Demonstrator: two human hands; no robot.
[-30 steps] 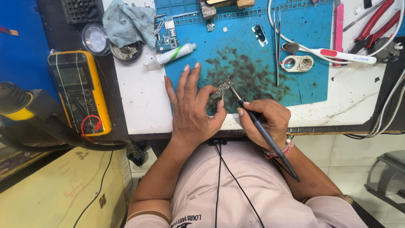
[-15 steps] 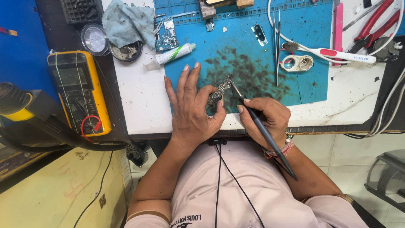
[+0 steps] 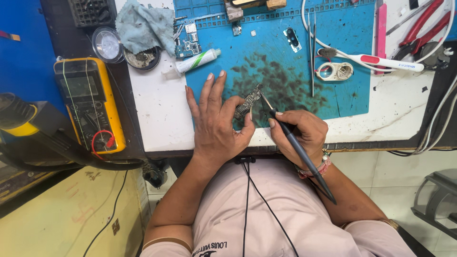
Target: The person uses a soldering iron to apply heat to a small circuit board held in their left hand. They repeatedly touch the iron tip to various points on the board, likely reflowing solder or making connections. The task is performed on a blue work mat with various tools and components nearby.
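A small circuit board (image 3: 248, 101) is pinned on the stained blue mat (image 3: 285, 62) at the counter's (image 3: 157, 114) near edge by the left hand (image 3: 216, 121), fingers spread. A soldering iron (image 3: 295, 145), its tip touching the board, is grasped in the right hand's (image 3: 300, 133) clenched grip. A yellow multimeter (image 3: 88, 102) lies well apart.

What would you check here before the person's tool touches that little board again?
1. Board held steady: ok. The left hand lies flat on the blue mat with its thumb against the small circuit board.
2. Tool gripped firmly: ok. The right hand holds the dark pen-shaped tool like a pen.
3. Tip at the board: ok, it sits at the board's right edge.
4. Tip hot or clean: cannot tell.
5. Left fingers clear of the tip: not ok, the thumb is very near it.
6. Tweezers within reach: ok, lying on the mat.
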